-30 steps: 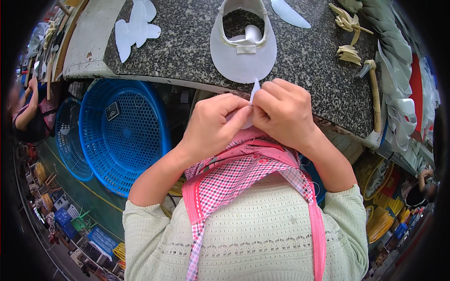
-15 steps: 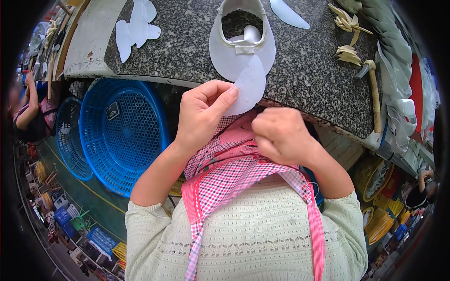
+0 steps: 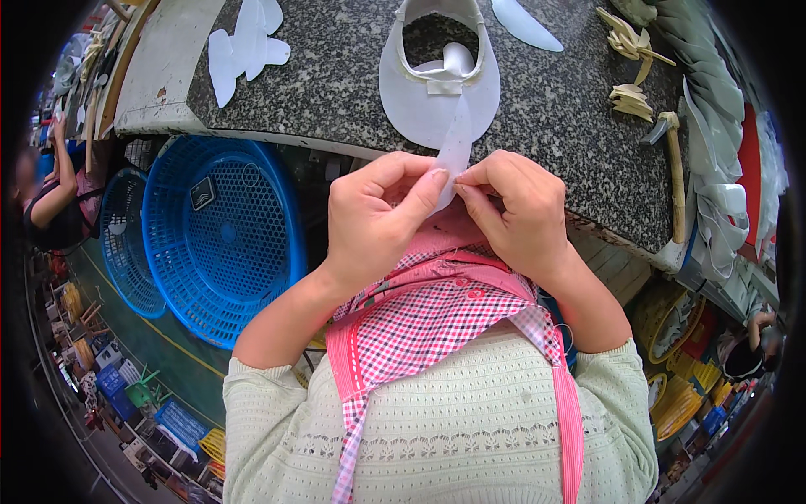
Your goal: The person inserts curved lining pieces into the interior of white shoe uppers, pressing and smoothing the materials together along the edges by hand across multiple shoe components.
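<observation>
I see the big basket (image 3: 227, 290) left of the left hand (image 3: 369, 223), which pinches a white piece (image 3: 456, 144) between both hands. Just beyond them lies the visor (image 3: 410, 105). The right hand (image 3: 527, 214) nips the piece's edge; off to its right, a hammer (image 3: 674, 176).

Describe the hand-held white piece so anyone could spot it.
Find the speckled worktop, then the left hand before its near edge. That hand grips a thin, pointed white piece, the right hand at its side. Unlike the white pieces lying on the worktop, it is held.
</observation>
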Tool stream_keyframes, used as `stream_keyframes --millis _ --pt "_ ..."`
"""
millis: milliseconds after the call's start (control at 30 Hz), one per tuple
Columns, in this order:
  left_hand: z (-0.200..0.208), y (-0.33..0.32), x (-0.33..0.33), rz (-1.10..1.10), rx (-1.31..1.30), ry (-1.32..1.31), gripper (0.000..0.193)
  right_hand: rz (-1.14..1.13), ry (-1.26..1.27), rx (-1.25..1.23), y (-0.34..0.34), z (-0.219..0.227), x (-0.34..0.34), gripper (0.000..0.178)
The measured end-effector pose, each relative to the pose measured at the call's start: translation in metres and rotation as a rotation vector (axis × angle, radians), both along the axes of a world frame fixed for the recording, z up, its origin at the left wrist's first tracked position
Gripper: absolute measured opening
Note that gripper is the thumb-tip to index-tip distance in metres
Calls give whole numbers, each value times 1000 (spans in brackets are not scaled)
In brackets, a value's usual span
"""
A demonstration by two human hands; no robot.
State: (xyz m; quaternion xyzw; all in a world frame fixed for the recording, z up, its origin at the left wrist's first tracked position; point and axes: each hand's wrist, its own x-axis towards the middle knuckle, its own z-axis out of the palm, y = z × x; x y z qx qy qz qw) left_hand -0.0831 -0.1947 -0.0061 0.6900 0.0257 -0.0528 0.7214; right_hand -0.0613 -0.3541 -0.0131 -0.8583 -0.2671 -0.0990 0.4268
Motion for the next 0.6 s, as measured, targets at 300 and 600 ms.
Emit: stream_keyframes --millis 300,600 --pt "-7 0 -2 -71 194 -92 12 14 -52 -151 3 -3 5 12" --pt "-5 12 11 -60 -100 67 13 691 417 98 -18 7 -13 12"
